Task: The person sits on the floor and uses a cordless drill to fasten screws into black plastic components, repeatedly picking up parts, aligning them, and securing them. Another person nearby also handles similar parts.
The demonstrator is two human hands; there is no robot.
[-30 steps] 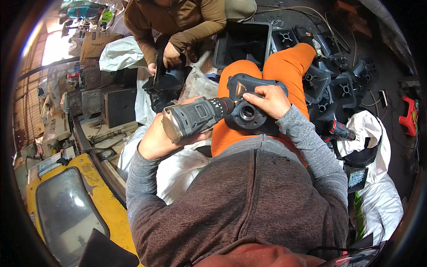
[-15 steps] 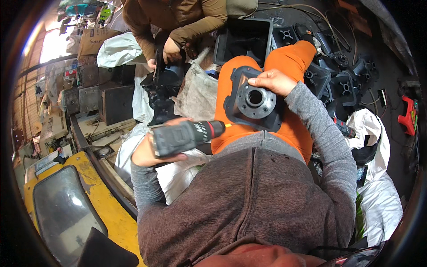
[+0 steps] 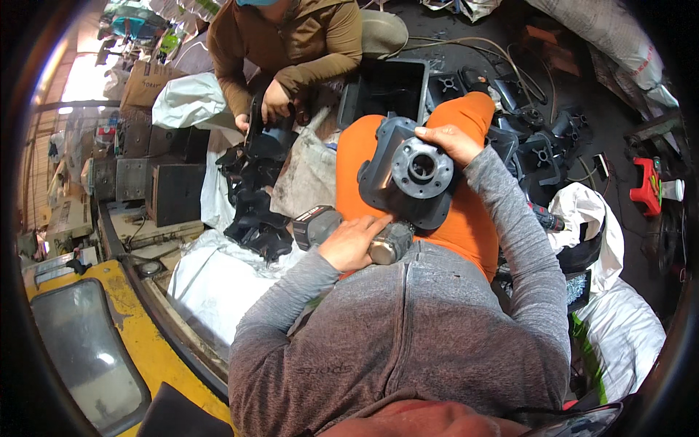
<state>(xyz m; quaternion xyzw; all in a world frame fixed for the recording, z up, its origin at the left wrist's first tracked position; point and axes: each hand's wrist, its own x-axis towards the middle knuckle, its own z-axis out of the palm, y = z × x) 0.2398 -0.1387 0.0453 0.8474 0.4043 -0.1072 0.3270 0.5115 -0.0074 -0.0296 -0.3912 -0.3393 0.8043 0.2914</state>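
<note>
My right hand (image 3: 453, 143) grips the far right edge of a dark plastic housing (image 3: 378, 186) with a square flanged base, its thumb on top. A round collar (image 3: 422, 169) with a ring of holes faces up from it. The housing leans on my orange-trousered thighs. My left hand (image 3: 351, 244) is closed around a cordless drill (image 3: 392, 244), just at the near left side of the housing. The drill's battery end (image 3: 316, 224) points left. Its tip is hidden against or under the housing's near edge.
Across from me a person in a brown top (image 3: 291, 44) handles a dark part. Beyond my knees stands a black crate (image 3: 386, 91). Similar black housings (image 3: 539, 154) lie at the right, near another drill (image 3: 546, 218) and white sacks (image 3: 619, 335). A yellow machine panel (image 3: 124, 306) stands at left.
My left hand has brought the drill from the left in to the housing's near side and turned it. The housing is tilted up more, its collar now leaning toward the right.
</note>
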